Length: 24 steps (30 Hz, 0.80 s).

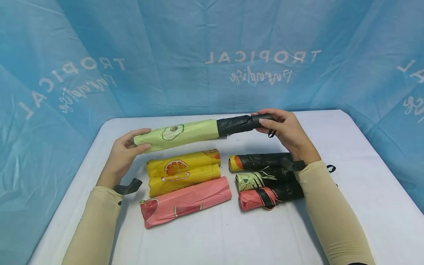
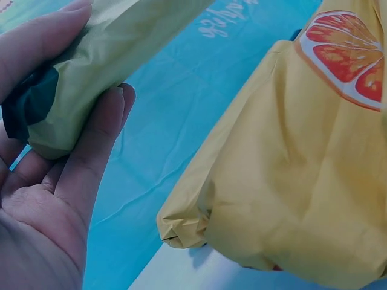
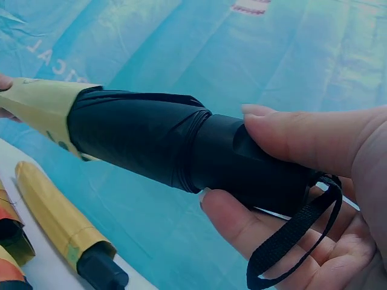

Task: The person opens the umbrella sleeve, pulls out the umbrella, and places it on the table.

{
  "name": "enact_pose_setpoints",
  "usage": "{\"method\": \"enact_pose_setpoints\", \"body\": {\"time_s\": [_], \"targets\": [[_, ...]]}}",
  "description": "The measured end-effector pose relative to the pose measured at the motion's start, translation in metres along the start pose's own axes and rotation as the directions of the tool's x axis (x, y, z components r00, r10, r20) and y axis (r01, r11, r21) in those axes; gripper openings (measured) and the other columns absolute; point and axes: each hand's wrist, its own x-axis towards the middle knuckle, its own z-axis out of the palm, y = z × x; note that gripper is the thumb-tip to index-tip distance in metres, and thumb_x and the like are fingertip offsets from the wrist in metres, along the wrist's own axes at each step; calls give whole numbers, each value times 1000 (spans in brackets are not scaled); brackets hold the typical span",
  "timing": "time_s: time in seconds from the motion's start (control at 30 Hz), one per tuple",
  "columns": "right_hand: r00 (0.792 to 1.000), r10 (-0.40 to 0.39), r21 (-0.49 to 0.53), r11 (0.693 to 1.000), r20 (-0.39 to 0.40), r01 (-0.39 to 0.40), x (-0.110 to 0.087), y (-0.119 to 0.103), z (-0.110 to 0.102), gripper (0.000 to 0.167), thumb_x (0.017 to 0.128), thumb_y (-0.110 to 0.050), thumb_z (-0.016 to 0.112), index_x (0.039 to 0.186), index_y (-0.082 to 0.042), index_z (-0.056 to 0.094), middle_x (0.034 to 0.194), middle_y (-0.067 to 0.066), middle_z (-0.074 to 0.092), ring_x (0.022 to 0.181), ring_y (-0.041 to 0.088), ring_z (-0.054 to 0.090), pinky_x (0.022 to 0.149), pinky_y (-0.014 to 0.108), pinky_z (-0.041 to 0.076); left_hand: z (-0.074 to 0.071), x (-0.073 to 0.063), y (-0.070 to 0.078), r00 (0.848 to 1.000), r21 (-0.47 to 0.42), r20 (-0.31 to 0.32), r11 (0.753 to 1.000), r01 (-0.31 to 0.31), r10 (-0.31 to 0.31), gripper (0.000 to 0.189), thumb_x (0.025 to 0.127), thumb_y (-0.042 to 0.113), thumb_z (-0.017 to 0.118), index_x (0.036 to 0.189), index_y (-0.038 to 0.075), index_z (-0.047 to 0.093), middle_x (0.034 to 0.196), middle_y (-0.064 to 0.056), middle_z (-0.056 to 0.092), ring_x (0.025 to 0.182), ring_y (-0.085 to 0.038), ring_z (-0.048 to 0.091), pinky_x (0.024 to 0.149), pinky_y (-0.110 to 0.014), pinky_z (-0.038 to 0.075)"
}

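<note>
A folded black umbrella [image 1: 233, 126] sits partly inside a light green sleeve [image 1: 202, 133] printed with an avocado, held above the back of the table. My left hand [image 1: 120, 156] grips the sleeve's far left end between thumb and fingers. At the other end, my right hand [image 1: 287, 131] holds the umbrella's black handle [image 3: 217, 160], thumb on one side and fingers on the other. A black wrist strap [image 3: 296, 241] hangs from the handle. The black canopy shows between handle and sleeve mouth; the rest is hidden in the sleeve.
Below lie yellow orange-print sleeves [image 1: 183, 173] and a pink watermelon-print sleeve [image 1: 188, 202]. To their right are folded umbrellas with yellow [image 1: 236, 163], green [image 1: 246, 181] and pink [image 1: 250, 200] ends, partly hidden by my right forearm. A blue curtain [image 1: 179, 55] hangs behind the white table [image 1: 205, 243].
</note>
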Motion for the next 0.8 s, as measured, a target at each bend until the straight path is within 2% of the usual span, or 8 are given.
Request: {"method": "enact_pose_setpoints", "body": {"time_s": [0.37,0.8], "targets": [[1000,15,-29,999,-16,-15,-3,-4,-13,31,95,1,70,126,-1,70,129,15,65,116,32,65,90,43,56,-2,0,-1,1000,-6,-11,1000,8,-8,49,93,5,75,140,5,60,127,-7,65,99,-13,68,81,-23,56],[999,3,9,1000,-35,-3,-13,-16,-37,35,96,4,67,131,5,65,129,16,65,116,31,66,92,43,55,-7,0,-8,998,10,-34,999,50,-49,51,94,11,76,142,3,58,131,-8,61,104,-13,65,85,-21,55]]}}
